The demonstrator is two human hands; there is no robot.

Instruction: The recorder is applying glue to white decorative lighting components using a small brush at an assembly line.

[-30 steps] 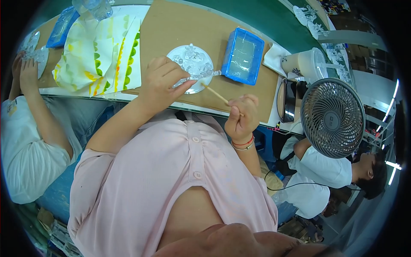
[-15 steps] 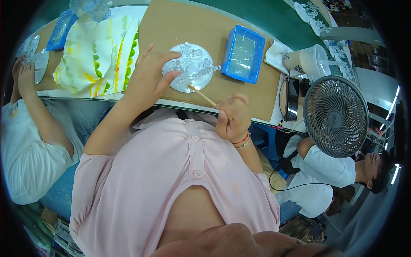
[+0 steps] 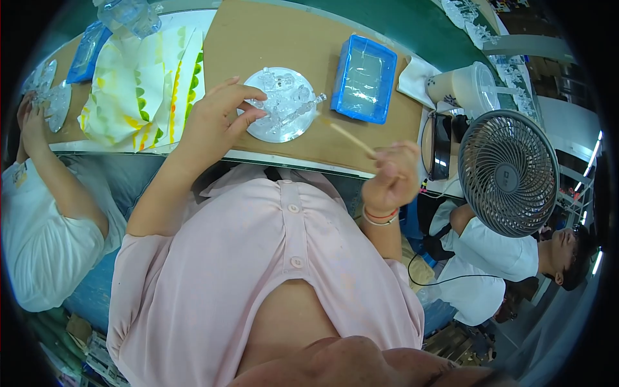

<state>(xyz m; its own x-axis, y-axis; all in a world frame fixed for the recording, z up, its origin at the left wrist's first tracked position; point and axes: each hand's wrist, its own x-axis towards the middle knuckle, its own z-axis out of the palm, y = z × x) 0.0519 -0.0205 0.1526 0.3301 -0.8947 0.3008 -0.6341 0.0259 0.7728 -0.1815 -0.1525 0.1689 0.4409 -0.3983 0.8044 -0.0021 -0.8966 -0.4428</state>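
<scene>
Head view only: my left hand [image 3: 216, 122] pinches a clear crystal ornament [image 3: 284, 103] on its round clear disc [image 3: 258, 132] on the brown desk [image 3: 271, 39], while my right hand [image 3: 390, 180] grips a thin wooden stick [image 3: 348, 137] aimed at it. I judge the work midway, with pieces seated and more left. Behind sit a blue rectangular tray [image 3: 366, 79] and a yellow-green printed bag [image 3: 138, 84] at left.

left hand [image 3: 216, 122]: raised forward, fingers pinched together
right hand [image 3: 389, 180]: curled closed, blurred, perhaps mid-motion
</scene>
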